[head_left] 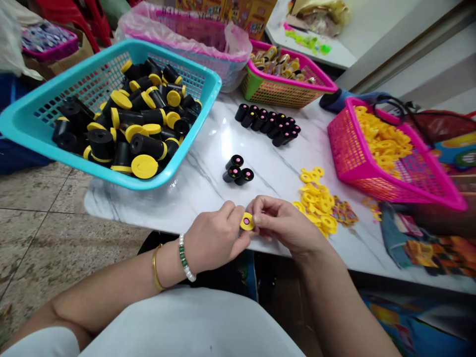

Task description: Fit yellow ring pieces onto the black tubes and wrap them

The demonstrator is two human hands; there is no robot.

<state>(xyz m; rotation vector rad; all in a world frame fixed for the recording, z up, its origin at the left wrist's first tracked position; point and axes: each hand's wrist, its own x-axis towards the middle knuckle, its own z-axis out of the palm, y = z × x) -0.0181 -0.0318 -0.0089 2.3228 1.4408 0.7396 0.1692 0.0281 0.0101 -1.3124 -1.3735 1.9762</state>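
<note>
At the table's front edge, my left hand [215, 234] is closed around a small piece with a round yellow top [247, 221]. A dark ring and a pink dot show at the middle of that top; its lower part is hidden by my fingers. My right hand [283, 222] pinches the right edge of the same piece with thumb and fingertips. Just beyond my hands, three black cylinders [238, 171] with pink dots on top stand together. To the right of my right hand lies a loose pile of yellow ring-shaped plastic parts [318, 201].
A turquoise basket [174, 171] of black cylinders with yellow caps stands left. More black cylinders [267, 121] stand grouped further back. A pink basket [349, 153] of yellow parts is on the right. A pink-and-green basket [275, 94] and a plastic-lined basket [223, 69] stand behind.
</note>
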